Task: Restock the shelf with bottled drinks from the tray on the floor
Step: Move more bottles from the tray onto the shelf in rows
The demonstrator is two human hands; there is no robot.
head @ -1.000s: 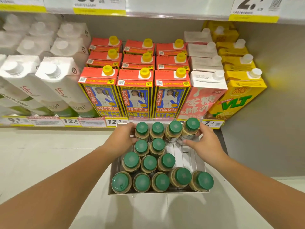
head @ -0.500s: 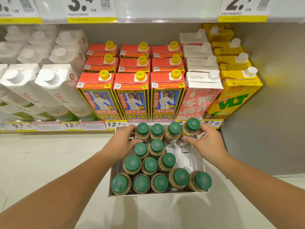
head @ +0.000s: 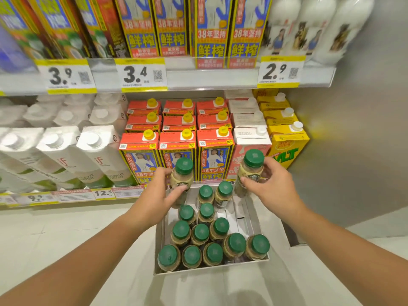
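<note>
two green-capped bottles in hand over the tray

the left grip [head: 159,195] is clamped round the first bottle [head: 182,176], fingers curled about its pale label and thumb on the near side. the right grip [head: 274,188] is clamped on the second bottle [head: 251,171] in the same way, fingertips on the label just below the cap. both bottles are upright, their green caps higher than all the others, over the far end of the tray [head: 254,217]. their lower parts are blurred, so i cannot tell whether the bases are clear of it.

the tray sits on the pale floor [head: 66,239], just in front of the bottom shelf [head: 103,193]. twelve more bottles [head: 199,233] stand in it: five along the near edge, three behind them, then two and two, packed toward the left. the far right part of the tray shows bare white card.

on the bottom shelf, red-topped cartons [head: 178,140] with yellow caps stand three wide behind the hands. white cartons [head: 95,151] are to their left, a pink-and-white carton [head: 251,138] and yellow cartons [head: 287,146] to their right. the upper shelf edge [head: 198,78] carries price tags reading 3.9, 3.4 and 2.9. above it stand tall blue-and-yellow cartons [head: 212,29] and, at the right, blurred white bottles [head: 309,25].
</note>
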